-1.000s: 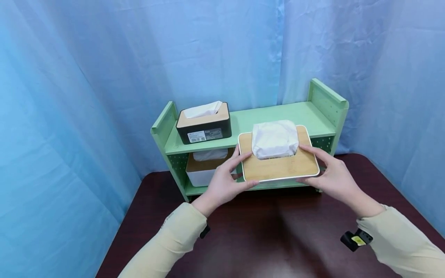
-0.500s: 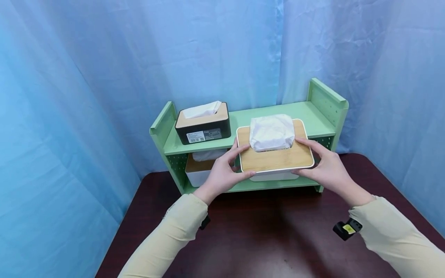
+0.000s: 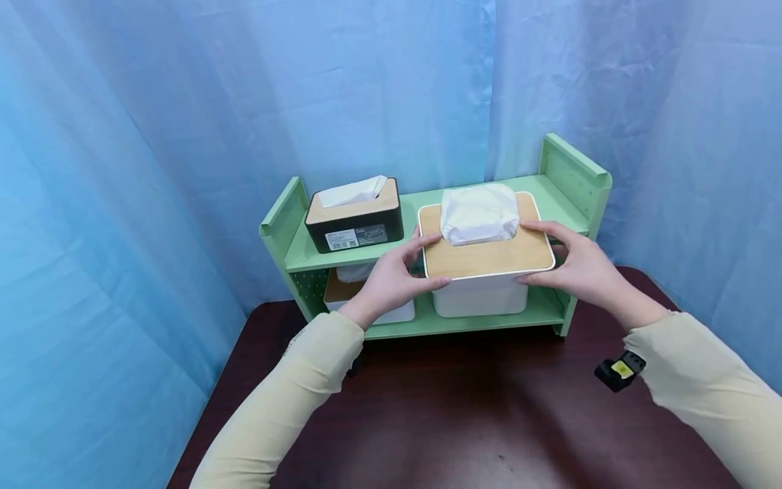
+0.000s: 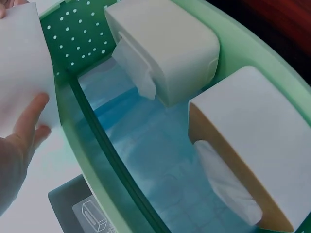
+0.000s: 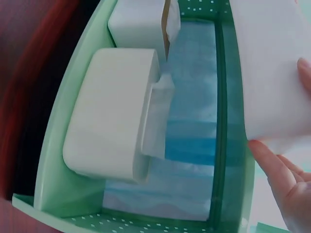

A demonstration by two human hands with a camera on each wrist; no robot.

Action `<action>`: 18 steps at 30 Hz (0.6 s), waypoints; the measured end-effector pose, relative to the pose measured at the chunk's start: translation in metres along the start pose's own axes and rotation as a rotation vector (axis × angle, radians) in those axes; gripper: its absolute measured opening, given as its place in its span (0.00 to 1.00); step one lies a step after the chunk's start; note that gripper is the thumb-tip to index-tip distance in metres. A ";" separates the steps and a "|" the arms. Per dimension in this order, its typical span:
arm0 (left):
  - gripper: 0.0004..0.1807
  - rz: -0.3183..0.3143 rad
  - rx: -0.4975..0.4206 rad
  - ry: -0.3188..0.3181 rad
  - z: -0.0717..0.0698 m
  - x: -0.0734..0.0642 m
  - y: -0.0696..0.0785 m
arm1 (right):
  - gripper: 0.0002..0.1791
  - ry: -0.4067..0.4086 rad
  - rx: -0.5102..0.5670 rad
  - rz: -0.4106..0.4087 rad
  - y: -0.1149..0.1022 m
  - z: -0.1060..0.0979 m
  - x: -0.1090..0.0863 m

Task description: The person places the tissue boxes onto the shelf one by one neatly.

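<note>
Between my two hands is a tissue box (image 3: 489, 261) with a light wooden lid, white rim and a white tissue folded over its slot. My left hand (image 3: 397, 277) grips its left side and my right hand (image 3: 583, 272) grips its right side. The box is held at the front of the green rack (image 3: 436, 198), near the upper shelf; whether it touches the shelf cannot be told. In the left wrist view, the box's white side (image 4: 24, 63) shows beside the rack's edge. Left of it, a black tissue box (image 3: 360, 234) with a wooden lid stands on the upper shelf.
On the lower shelf stand an all-white tissue box (image 5: 114, 111) at the right and a white one with a wooden lid (image 4: 262, 131) at the left. The rack stands on a dark red table (image 3: 458, 407). Blue curtains (image 3: 244, 102) hang behind and at both sides.
Both hands have carried the tissue box farther up toward the upper shelf and tilted it slightly. More of the white box on the lower shelf now shows beneath it.
</note>
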State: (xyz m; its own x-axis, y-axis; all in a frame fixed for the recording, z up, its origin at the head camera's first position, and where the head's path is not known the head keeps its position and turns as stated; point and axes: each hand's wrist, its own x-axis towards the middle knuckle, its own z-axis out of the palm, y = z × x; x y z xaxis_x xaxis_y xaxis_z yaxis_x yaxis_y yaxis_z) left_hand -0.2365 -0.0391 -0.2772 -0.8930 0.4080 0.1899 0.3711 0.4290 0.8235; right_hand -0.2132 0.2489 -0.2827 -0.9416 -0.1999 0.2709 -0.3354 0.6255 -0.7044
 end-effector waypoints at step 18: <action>0.33 -0.224 -0.127 -0.099 -0.031 0.038 0.019 | 0.45 -0.327 0.289 0.240 -0.018 -0.031 0.045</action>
State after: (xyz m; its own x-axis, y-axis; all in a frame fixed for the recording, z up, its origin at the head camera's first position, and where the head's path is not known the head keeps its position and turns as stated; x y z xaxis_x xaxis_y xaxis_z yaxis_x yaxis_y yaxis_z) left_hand -0.2718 -0.0404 -0.2374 -0.9176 0.3941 -0.0527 0.1268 0.4156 0.9007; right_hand -0.2485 0.2517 -0.2374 -0.9374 -0.3311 -0.1084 -0.0591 0.4578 -0.8871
